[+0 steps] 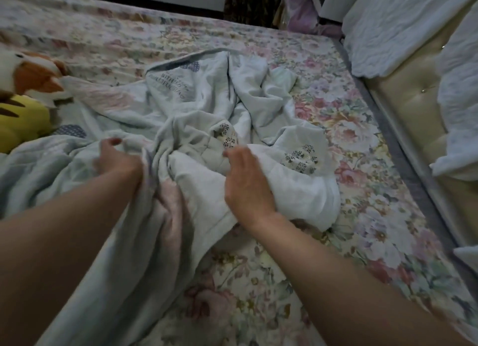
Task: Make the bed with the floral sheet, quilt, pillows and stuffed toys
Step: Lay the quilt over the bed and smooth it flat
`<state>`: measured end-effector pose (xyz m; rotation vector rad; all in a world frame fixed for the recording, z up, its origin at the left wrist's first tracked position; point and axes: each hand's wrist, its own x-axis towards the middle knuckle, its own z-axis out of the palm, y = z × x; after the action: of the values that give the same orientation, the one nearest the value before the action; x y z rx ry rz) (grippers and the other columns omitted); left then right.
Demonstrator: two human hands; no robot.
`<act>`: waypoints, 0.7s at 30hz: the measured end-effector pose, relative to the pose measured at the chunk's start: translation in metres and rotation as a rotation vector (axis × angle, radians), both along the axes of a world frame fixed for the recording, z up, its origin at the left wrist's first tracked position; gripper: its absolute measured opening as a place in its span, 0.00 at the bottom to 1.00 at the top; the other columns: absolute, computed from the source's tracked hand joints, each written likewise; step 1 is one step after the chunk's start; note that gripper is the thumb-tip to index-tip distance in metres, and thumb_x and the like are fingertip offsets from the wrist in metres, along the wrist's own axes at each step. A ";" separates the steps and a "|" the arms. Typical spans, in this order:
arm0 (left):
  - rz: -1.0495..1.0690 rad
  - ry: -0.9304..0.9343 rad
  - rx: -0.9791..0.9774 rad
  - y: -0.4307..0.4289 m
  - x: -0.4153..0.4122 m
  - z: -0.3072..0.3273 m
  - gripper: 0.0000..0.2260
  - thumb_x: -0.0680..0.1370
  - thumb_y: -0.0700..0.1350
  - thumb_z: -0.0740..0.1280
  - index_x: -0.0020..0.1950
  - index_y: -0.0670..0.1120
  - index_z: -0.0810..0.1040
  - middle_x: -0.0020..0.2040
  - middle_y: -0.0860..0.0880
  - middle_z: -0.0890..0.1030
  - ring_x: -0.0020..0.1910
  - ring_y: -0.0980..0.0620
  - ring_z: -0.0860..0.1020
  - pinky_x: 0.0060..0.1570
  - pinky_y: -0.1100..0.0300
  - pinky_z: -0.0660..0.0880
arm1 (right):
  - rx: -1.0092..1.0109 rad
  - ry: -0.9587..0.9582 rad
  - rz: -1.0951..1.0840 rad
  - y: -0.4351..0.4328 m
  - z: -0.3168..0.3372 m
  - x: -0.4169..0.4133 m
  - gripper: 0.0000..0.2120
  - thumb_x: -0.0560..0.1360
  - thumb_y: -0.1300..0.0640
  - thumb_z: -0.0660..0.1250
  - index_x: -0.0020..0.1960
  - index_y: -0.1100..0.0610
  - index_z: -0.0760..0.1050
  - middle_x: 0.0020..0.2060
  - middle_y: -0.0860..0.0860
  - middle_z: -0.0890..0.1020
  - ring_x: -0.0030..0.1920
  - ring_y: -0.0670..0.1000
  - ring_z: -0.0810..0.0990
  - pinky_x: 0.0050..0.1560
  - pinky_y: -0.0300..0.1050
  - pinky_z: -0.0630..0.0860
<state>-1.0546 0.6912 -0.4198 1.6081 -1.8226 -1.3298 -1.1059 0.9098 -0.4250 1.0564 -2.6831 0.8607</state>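
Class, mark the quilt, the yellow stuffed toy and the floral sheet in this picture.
quilt [207, 87], head view, panel beside its printed words.
yellow stuffed toy [23, 120], head view, rounded yellow body.
floral sheet [349, 128], head view, bare print right of quilt.

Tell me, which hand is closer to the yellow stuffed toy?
Left. The left hand grips the quilt just right of the yellow stuffed toy; the right hand rests farther right.
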 end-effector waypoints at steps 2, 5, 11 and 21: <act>-0.161 -0.067 -0.573 0.011 0.017 -0.002 0.14 0.77 0.39 0.60 0.63 0.43 0.72 0.61 0.38 0.72 0.60 0.42 0.69 0.62 0.53 0.64 | 0.275 -0.229 0.036 0.004 -0.028 0.007 0.28 0.74 0.53 0.65 0.71 0.56 0.61 0.67 0.55 0.67 0.67 0.58 0.66 0.68 0.55 0.67; -0.961 0.148 -0.847 0.061 0.039 -0.017 0.19 0.78 0.54 0.61 0.63 0.44 0.73 0.56 0.44 0.74 0.53 0.48 0.72 0.55 0.55 0.70 | 0.411 -0.580 -0.031 0.004 -0.060 0.024 0.28 0.74 0.47 0.66 0.71 0.50 0.62 0.67 0.54 0.68 0.67 0.58 0.67 0.66 0.53 0.68; -1.215 -0.745 -0.795 0.081 0.053 -0.068 0.35 0.77 0.54 0.64 0.79 0.52 0.49 0.67 0.39 0.68 0.59 0.38 0.74 0.52 0.50 0.74 | 0.221 -0.589 -0.203 0.023 -0.053 0.064 0.12 0.75 0.62 0.59 0.54 0.52 0.75 0.47 0.52 0.80 0.50 0.56 0.77 0.48 0.45 0.73; -0.964 -0.006 0.662 0.108 0.076 0.004 0.14 0.80 0.31 0.58 0.45 0.44 0.80 0.41 0.48 0.83 0.42 0.52 0.80 0.42 0.63 0.77 | -0.749 -1.383 -0.701 0.032 -0.018 0.057 0.41 0.63 0.38 0.77 0.72 0.49 0.68 0.67 0.52 0.74 0.62 0.55 0.77 0.60 0.46 0.75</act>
<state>-0.9788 0.7992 -0.4154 0.8986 -2.4372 -2.5340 -1.0490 0.9421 -0.4434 -0.9469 -2.4831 2.6329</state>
